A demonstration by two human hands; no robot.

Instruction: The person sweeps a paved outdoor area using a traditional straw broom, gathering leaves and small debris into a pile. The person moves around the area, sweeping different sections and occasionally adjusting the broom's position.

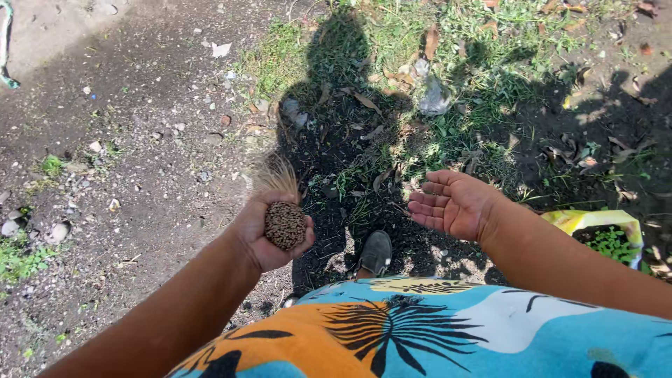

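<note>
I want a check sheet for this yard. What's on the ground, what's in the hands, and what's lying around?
Surface: dark bare soil at left, patchy green grass at right, mostly in sun.
Job's things: bundle of thin tan straw-like sticks, its cut brown end facing the camera.
Clutter: dry brown leaves, grey stones, white scraps.
Hands: left hand wrapped around the bundle; right hand open, palm up, empty.
Cables: green cord at the far left edge.
Surroundings: yellow plastic bag holding small green plants, grey shoe, the person's shadow.
</note>
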